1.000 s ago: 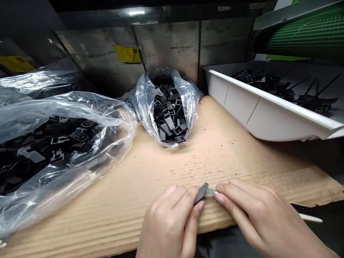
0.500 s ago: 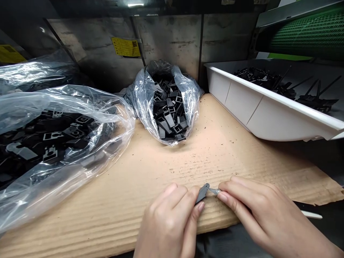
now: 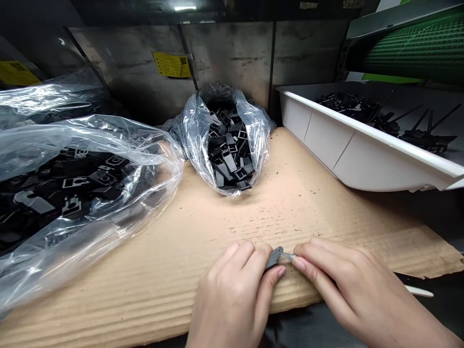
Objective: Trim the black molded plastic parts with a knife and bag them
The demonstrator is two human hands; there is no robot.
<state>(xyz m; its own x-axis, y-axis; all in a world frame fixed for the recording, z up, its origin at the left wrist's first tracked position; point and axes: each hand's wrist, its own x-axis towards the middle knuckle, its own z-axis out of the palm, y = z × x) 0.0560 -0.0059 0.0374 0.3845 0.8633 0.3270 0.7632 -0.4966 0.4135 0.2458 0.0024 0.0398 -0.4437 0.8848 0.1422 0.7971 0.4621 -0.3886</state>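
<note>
My left hand (image 3: 235, 290) pinches a small dark grey plastic part (image 3: 274, 258) between thumb and fingers, above the front edge of the cardboard. Its rounded end, with a small hole, points up and right; the fingers cover the rest. Between the thumb and fingers of my right hand (image 3: 337, 275) is a craft knife, of which only the narrow pointed blade (image 3: 289, 256) shows. The blade's tip meets the rounded end of the part. My right fingers hide how the knife continues.
Clear plastic bags of black parts stand at centre (image 3: 230, 150) and left (image 3: 145, 205). A white tray (image 3: 337, 145) of thin black pieces is at right, under a green roller (image 3: 413, 46). Dark shavings dot the cardboard (image 3: 203, 222). A white stick (image 3: 419, 291) lies beyond my right wrist.
My left hand has shifted slightly right and its thumb has slid up along the plastic part, toward the blade. My right hand has barely moved.
</note>
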